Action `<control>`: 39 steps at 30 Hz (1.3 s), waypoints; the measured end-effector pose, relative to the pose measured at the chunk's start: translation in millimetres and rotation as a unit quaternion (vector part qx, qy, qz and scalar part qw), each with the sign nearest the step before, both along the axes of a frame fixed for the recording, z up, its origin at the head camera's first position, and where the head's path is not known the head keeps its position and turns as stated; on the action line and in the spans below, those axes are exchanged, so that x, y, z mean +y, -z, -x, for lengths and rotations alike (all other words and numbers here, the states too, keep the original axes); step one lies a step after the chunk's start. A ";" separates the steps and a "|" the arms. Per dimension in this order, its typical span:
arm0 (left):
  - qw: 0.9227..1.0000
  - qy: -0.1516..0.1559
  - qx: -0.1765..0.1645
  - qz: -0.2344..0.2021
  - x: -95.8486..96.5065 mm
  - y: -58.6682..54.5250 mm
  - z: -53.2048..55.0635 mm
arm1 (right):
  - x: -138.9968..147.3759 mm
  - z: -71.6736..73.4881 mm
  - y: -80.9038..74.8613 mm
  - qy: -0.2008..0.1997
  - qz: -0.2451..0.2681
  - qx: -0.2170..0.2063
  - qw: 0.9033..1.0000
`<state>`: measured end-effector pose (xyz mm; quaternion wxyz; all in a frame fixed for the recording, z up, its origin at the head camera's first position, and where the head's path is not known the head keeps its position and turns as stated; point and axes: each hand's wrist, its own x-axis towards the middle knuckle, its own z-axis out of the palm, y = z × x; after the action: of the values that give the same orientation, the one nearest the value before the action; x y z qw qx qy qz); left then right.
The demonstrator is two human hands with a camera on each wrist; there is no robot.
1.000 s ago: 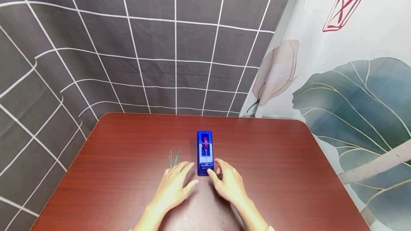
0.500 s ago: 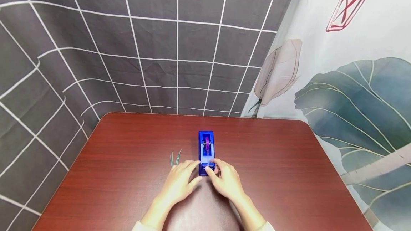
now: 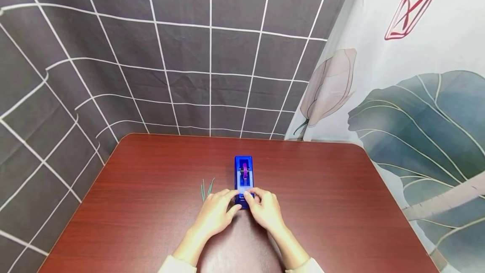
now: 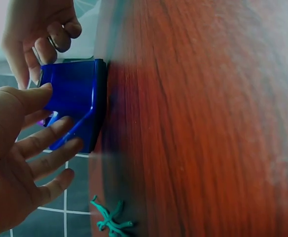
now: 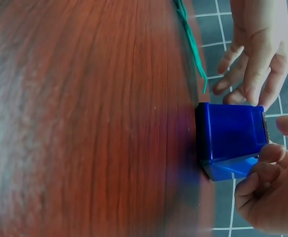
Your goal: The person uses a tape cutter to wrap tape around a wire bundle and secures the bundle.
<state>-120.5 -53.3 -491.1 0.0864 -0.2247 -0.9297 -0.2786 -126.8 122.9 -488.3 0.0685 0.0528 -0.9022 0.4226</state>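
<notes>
A blue tape dispenser (image 3: 242, 182) with a purple core stands on the table, its cutter end toward me. My right hand (image 3: 267, 212) is at that end, thumb and index fingertips close together at the cutter in a pinch. The clear tape between them is too small to make out. The right hand's other fingers are curled in the right wrist view. My left hand (image 3: 216, 214) lies along the dispenser's left side, with its index fingertip at the upper edge and its thumb by the front corner. Its other fingers are spread and relaxed in the left wrist view.
Several thin green strands (image 3: 202, 188) lie on the table just beyond the left hand. The reddish-brown wooden table (image 3: 322, 188) ends at a grey checked curtain (image 3: 182, 49) behind and a white patterned curtain (image 3: 379, 104) on the right.
The left hand has moved right, from beside the dispenser up against its edge. The right thumb has moved forward to the cutter, toward the index fingertip. The dispenser stays in place.
</notes>
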 end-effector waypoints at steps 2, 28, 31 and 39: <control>1.000 0.001 0.000 -0.003 0.8 0.1 1.1 | -1.6 1.3 0.4 0.006 0.020 -0.007 1.000; 0.998 -0.018 0.048 -0.022 10.1 7.4 9.1 | -11.2 2.2 2.0 0.071 0.232 -0.088 0.966; 0.998 -0.020 0.057 -0.019 10.8 8.2 8.3 | -11.2 2.2 0.2 0.079 0.281 -0.115 0.949; 0.997 -0.034 0.070 -0.011 10.5 9.4 7.5 | -10.9 5.4 -10.5 0.072 0.332 -0.132 0.931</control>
<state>-128.0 -42.8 -500.5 0.1629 -0.2113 -0.9255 -0.2689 -132.1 112.0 -477.8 -0.0074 -0.0941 -0.7129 0.6949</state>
